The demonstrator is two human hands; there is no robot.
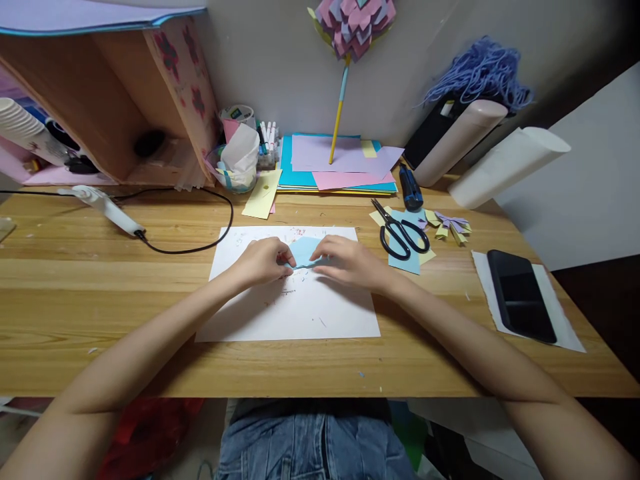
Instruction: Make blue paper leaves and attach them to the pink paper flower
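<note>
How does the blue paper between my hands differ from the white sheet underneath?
The blue paper is pale blue, while the white sheet is white with scattered specks. The blue paper is much smaller than the white sheet. Your left hand and right hand hold the blue paper, its near edge folded or curled; the white sheet lies flat on the table. Both look like paper.

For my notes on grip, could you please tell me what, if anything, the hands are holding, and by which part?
The left hand and right hand hold a blue paper by opposite ends of its near edge.
</note>
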